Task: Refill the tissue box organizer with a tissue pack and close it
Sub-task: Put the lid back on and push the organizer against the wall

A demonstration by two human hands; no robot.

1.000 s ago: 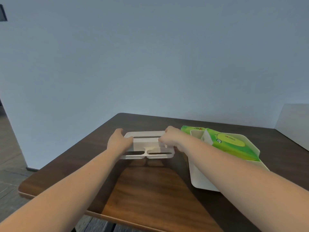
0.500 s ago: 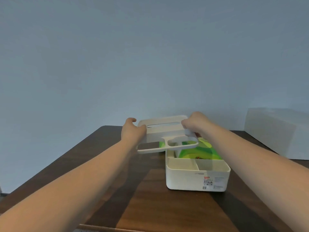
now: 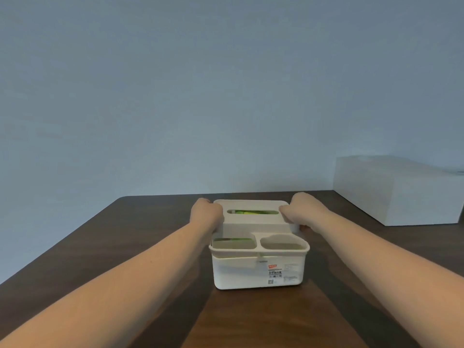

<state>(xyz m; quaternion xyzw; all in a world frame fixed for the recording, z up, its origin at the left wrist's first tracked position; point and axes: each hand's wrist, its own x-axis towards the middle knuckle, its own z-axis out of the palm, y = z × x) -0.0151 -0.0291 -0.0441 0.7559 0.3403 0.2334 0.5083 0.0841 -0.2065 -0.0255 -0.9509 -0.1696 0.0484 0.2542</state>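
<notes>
Head view: lid [image 3: 253, 223] between left grip [image 3: 206, 215] and right grip [image 3: 301, 212].

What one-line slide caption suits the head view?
Both hands, left hand and right hand, press the lid onto the white organizer, green tissue pack inside.

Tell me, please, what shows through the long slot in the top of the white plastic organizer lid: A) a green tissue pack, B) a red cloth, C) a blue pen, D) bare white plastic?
A: green packaging of the green tissue pack shows through the slot in the white plastic organizer lid, which the left hand and right hand grip at its two ends.
</notes>
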